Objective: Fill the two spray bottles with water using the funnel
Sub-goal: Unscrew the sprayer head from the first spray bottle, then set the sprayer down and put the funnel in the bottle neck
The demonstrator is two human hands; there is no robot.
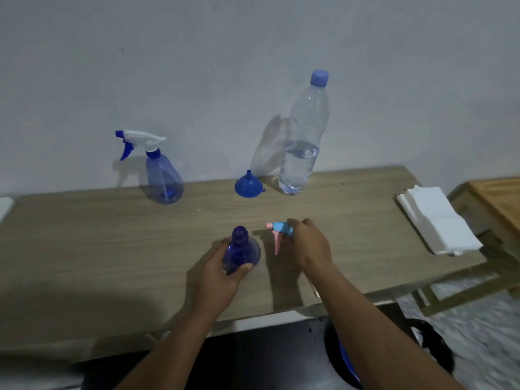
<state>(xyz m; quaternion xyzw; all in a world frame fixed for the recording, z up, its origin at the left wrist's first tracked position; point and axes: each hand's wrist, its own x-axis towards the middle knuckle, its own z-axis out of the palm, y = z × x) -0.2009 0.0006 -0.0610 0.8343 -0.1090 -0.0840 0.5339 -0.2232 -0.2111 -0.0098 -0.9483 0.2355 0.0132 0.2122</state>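
- The dark blue spray bottle [241,249] is stood on the table [98,235], in front of the water bottle [304,147] and a little to its left. Its neck is open, and its lower body is grasped by the left hand [225,266].
- The pink-and-blue trigger head [278,232] is held in the curled fingers of the right hand [309,246], straight in front of the water bottle. It is beside the open neck but apart from it.
- The step in hand is judged to be the setting aside of the trigger head. It is best laid down flat, clear of the line between the water bottle and the open neck, so that nothing is knocked during pouring.
- The blue funnel [249,185] is lying mouth-down just left of the water bottle's base. It should be turned over and its spout seated fully in the open neck before any water is poured.
- The water bottle is capped and about half full, so the cap has to be removed. A steadying grip should be kept on the spray bottle, since a funnel makes it top-heavy.
- The second spray bottle [163,175], with its trigger on, is standing well to the left of the water bottle.
- A stack of paper napkins [439,220] is lying well to the right of the water bottle, handy for drips.
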